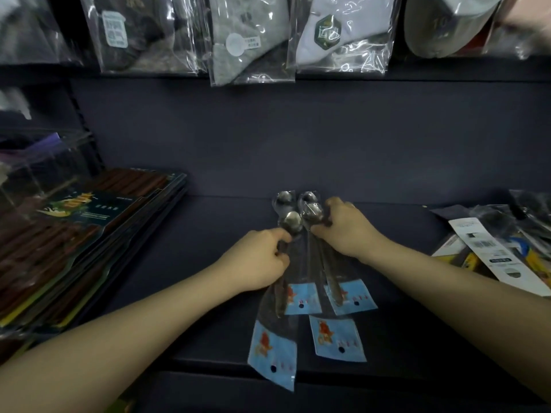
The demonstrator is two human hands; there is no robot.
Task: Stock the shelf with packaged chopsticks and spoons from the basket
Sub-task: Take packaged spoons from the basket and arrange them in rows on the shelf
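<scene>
Dark shelf board [185, 263] carries it all, with the packaged spoons [301, 263] fanned at its middle, bowls toward the back panel, blue header cards [337, 338] toward the front edge. They look light but stiff inside slick clear sleeves, so I'd grip over the metal handle, not the loose film. The left hand [256, 263] pinches one sleeve just below a bowl; the right hand [346, 228] curls around the necks of the others. Stacked chopstick packs [89, 222] lie to the left, mixed packets [501, 248] right, bagged socks [250, 40] hang above.
</scene>
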